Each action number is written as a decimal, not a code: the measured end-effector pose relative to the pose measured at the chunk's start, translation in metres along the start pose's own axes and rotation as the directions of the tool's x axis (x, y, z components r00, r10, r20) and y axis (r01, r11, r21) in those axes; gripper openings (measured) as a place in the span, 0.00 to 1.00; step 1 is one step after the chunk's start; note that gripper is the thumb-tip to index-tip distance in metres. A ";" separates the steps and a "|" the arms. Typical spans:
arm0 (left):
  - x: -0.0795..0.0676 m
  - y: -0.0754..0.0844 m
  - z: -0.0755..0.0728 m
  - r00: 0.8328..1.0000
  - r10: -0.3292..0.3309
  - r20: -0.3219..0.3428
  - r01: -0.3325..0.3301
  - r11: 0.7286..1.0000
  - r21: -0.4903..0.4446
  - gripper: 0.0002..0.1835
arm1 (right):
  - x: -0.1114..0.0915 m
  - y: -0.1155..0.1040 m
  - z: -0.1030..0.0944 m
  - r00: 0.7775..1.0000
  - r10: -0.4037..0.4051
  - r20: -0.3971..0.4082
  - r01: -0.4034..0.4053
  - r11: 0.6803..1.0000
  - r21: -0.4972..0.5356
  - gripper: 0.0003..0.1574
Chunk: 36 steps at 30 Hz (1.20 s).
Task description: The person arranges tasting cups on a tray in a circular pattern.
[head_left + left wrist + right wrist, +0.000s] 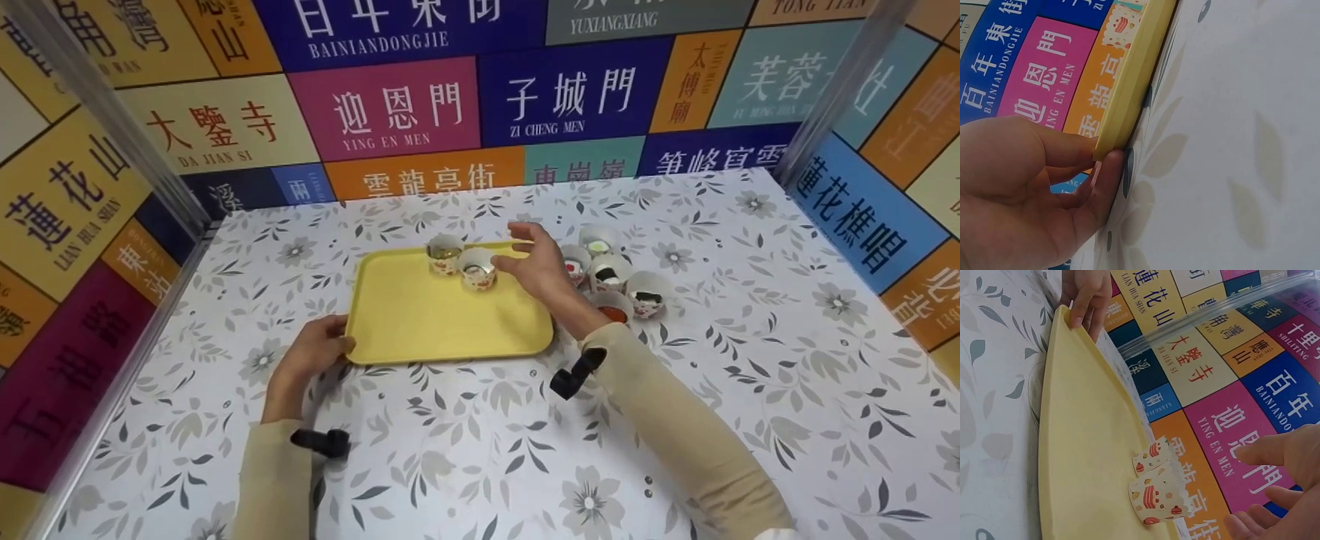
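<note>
A yellow rectangular tray (pixel 442 322) lies on the patterned table. My left hand (pixel 311 349) grips its left rim, the thumb above and fingers beneath; the left wrist view shows this pinch on the tray edge (pixel 1129 90) closely. Near the tray's back edge stand two small printed paper cups, one (pixel 445 264) behind and left of the other (pixel 480 279). What they contain is too small to identify. My right hand (pixel 541 271) hovers just right of the nearer cup, thumb and fingers spread, holding nothing. In the right wrist view a gap separates this hand (pixel 1275 489) from the cup (pixel 1157 498).
Right of the tray several similar cups cluster together: one holds something green (pixel 598 241), another something red (pixel 613 311), and one a dark piece (pixel 647 300). Behind the table rises a colourful sign-covered wall (pixel 382 105), with metal posts at its corners.
</note>
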<state>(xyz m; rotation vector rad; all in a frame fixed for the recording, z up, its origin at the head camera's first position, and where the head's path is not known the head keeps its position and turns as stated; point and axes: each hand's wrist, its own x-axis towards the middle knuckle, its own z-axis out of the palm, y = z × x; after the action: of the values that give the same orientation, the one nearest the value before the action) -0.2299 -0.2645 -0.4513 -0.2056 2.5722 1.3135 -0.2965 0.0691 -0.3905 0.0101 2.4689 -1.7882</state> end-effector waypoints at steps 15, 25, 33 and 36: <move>-0.002 0.001 0.000 1.000 -0.005 0.001 0.005 1.000 0.011 0.28 | -0.028 0.010 -0.045 0.996 -0.078 -0.038 0.077 0.997 -0.026 0.33; 0.000 0.001 0.000 1.000 0.003 -0.001 -0.003 1.000 0.007 0.28 | -0.042 0.031 -0.088 0.965 -0.239 0.112 0.253 0.958 -0.137 0.36; -0.002 0.001 0.000 1.000 -0.009 0.021 0.009 1.000 -0.009 0.29 | -0.047 0.044 -0.118 0.943 -0.289 0.166 0.317 0.931 -0.179 0.35; -0.001 0.002 0.000 1.000 -0.015 0.021 0.016 1.000 -0.014 0.29 | -0.046 0.050 -0.131 0.937 -0.316 0.150 0.341 0.920 -0.192 0.33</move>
<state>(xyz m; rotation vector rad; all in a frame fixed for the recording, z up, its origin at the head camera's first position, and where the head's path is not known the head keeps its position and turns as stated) -0.2290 -0.2630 -0.4496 -0.2130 2.5397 1.3222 -0.2576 0.2110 -0.3936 -0.5411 2.6874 -1.5559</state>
